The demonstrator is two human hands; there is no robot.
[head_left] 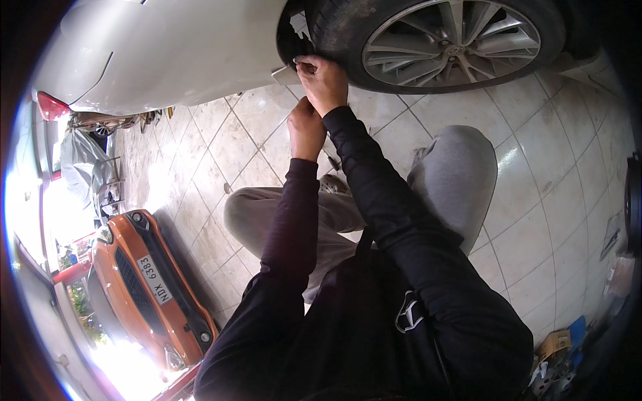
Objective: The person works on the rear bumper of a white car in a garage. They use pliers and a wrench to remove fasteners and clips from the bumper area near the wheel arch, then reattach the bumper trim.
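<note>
Curving smoothly, the glossy pale body panel (194,47) is bounded by the dark wheel arch (286,47); its paint could be scratched if a grip slips. Below, the left hand (306,130) is curled, its hold impossible to tell. At the panel's edge the right hand (326,87) is bent, whether clamped on anything being unclear; knuckles could be scraped by the grooved rubber tyre (334,33) around the spoked metal rim (451,50).

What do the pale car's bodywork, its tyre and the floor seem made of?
Bodywork: glossy paint, judging by bright reflections; metal or plastic underneath, I can't tell. Tyre: probably rubber, black, dull, with tread grooves. Floor: likely glazed ceramic tile, pale, with glints and dark joints.
</note>
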